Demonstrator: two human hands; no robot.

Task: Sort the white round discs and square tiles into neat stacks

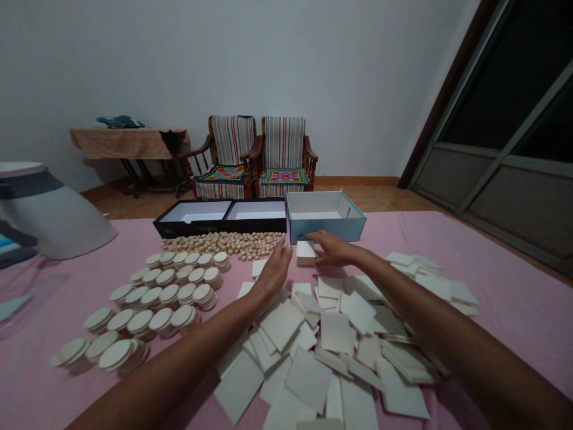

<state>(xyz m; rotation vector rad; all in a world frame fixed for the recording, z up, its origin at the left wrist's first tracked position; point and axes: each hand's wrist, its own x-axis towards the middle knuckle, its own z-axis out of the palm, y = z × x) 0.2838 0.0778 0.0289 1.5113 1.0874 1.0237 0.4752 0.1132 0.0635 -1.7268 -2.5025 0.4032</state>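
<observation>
A small stack of white square tiles (306, 253) stands in front of the light blue box (327, 229). My right hand (332, 248) is at the stack's right side, fingers apart, the fingertips at its edge. On the left of the stack, my left hand (274, 269) is held upright with its fingers pressed together; nothing shows in it, and a small gap parts it from the stack. Many loose square tiles (335, 332) lie heaped beneath and between my forearms. Stacks of round white discs (165, 294) stand in rows at the left.
Small wooden pieces (233, 242) lie before a black two-part tray (219, 226). More square tiles (434, 285) are at the right on the pink cloth (501, 269). A large white and grey object (58, 209) stands far left. Two chairs (284, 149) are beyond the cloth.
</observation>
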